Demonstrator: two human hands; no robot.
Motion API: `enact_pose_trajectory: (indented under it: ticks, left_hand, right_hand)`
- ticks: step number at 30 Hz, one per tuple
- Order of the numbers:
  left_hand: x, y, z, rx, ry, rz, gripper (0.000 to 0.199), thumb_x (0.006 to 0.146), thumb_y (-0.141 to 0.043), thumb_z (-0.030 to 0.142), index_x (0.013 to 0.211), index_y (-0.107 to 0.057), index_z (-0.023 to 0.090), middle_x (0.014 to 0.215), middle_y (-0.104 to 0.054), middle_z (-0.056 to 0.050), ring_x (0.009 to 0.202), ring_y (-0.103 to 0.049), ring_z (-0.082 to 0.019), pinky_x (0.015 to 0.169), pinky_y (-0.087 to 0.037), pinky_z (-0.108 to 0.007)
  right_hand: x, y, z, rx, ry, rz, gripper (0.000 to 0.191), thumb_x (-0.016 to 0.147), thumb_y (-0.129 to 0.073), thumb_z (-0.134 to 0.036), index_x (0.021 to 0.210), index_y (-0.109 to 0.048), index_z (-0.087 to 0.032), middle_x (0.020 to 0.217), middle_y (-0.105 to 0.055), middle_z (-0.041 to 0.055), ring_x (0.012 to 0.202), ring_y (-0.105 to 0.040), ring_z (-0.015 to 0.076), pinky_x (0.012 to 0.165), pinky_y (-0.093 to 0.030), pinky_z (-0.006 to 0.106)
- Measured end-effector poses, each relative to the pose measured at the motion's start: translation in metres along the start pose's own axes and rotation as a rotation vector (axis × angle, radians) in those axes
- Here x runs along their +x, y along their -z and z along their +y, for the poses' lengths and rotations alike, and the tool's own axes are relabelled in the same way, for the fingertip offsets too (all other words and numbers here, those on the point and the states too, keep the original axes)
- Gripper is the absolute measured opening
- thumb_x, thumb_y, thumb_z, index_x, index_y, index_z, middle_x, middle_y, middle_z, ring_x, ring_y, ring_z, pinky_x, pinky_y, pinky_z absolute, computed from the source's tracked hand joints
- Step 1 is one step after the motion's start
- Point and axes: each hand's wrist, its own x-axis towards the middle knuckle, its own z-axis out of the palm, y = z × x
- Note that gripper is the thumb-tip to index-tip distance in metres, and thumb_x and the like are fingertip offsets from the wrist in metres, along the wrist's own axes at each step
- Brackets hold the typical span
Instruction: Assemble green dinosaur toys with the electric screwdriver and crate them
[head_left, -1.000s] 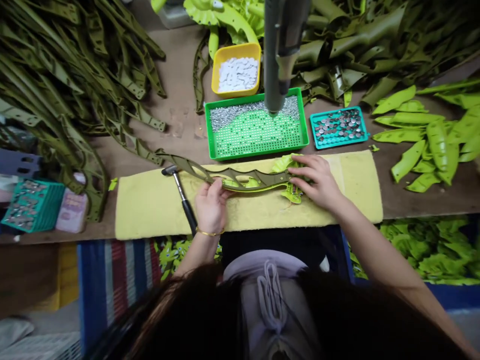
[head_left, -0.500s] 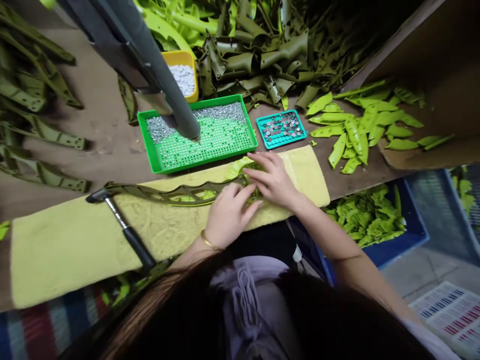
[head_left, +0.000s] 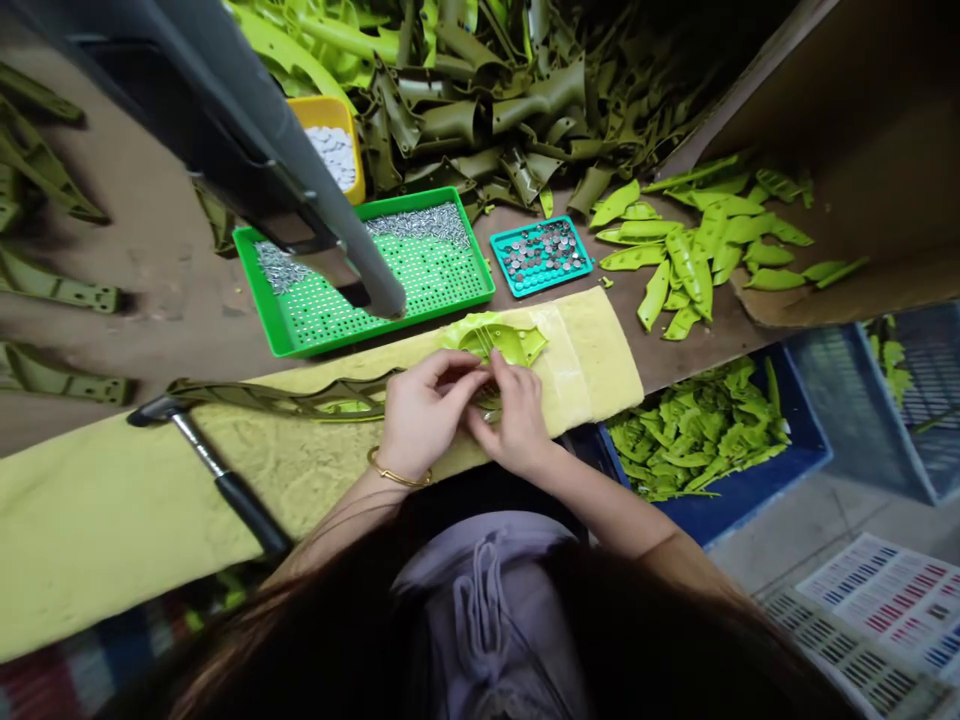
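My left hand (head_left: 431,410), with a thin gold bangle (head_left: 399,472) at its wrist, and my right hand (head_left: 514,418) meet at the middle of a yellow towel (head_left: 577,365). Their fingertips pinch together at the lower edge of a curved lime-green plastic piece (head_left: 495,338), and the hands hide part of it. To the left, a long olive-green cut-out frame (head_left: 285,400) lies flat on the towel, its right end running under my left hand. Farther left lies a black-handled hammer (head_left: 214,465).
A grey vertical pole (head_left: 300,180) crosses the upper left above a green perforated tray (head_left: 375,290) of metal pins. Nearby are a yellow tub (head_left: 330,145) of white discs, a teal tray (head_left: 540,255) of metal studs, heaps of olive parts, lime pieces, and a blue crate (head_left: 720,490).
The view has swung further round. My hands have come together, and my right hand no longer presses the olive frame. The lime-green piece now shows above my fingers.
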Motion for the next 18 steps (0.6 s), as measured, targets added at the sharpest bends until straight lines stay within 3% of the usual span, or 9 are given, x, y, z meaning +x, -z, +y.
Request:
enact_pose_trajectory:
  ticks: [4, 9, 11, 15, 18]
  left_hand:
    - [0.001, 0.000, -0.011, -0.059, 0.030, 0.105, 0.021, 0.073, -0.072, 0.029, 0.090, -0.069, 0.017, 0.078, -0.071, 0.000, 0.065, -0.067, -0.012, 0.063, -0.057, -0.023]
    - [0.000, -0.008, -0.021, -0.151, 0.077, 0.109, 0.023, 0.077, -0.068, 0.029, 0.096, -0.065, 0.017, 0.068, -0.067, 0.001, 0.052, -0.061, -0.011, 0.052, -0.053, -0.022]
    - [-0.005, -0.007, -0.023, -0.016, -0.036, 0.129, 0.019, 0.083, -0.063, 0.028, 0.099, -0.065, 0.017, 0.074, -0.069, -0.001, 0.060, -0.064, -0.013, 0.061, -0.056, -0.026]
    - [-0.014, 0.003, -0.032, 0.402, -0.459, 0.090, 0.018, 0.090, -0.059, 0.027, 0.102, -0.067, 0.017, 0.106, -0.071, -0.009, 0.105, -0.064, -0.022, 0.098, -0.050, -0.042]
    - [-0.017, 0.010, -0.044, 0.526, -0.548, -0.011, 0.021, 0.090, -0.059, 0.028, 0.107, -0.066, 0.018, 0.118, -0.068, -0.011, 0.116, -0.059, -0.024, 0.105, -0.045, -0.048]
  right_hand:
    - [0.009, 0.004, 0.010, 0.075, -0.023, -0.017, 0.033, 0.094, -0.051, -0.032, 0.124, -0.057, -0.020, 0.097, -0.073, 0.0039, 0.093, -0.062, 0.0175, 0.093, -0.042, 0.037]
    - [0.015, 0.008, 0.022, 0.126, 0.017, -0.035, 0.020, 0.093, -0.056, -0.036, 0.101, -0.068, -0.022, 0.081, -0.074, 0.0002, 0.077, -0.062, 0.0140, 0.082, -0.043, 0.034]
    - [0.017, 0.010, 0.026, 0.100, 0.038, -0.049, 0.016, 0.092, -0.057, -0.032, 0.093, -0.070, -0.022, 0.079, -0.074, 0.0004, 0.075, -0.061, 0.0140, 0.080, -0.042, 0.034]
    - [0.017, 0.016, 0.034, 0.001, 0.066, -0.080, 0.013, 0.090, -0.060, -0.030, 0.089, -0.070, -0.022, 0.082, -0.071, 0.0029, 0.082, -0.059, 0.0163, 0.081, -0.042, 0.035]
    - [0.016, 0.021, 0.034, -0.083, 0.083, -0.106, 0.012, 0.088, -0.061, -0.031, 0.088, -0.070, -0.023, 0.091, -0.068, 0.0053, 0.091, -0.058, 0.0188, 0.083, -0.042, 0.036]
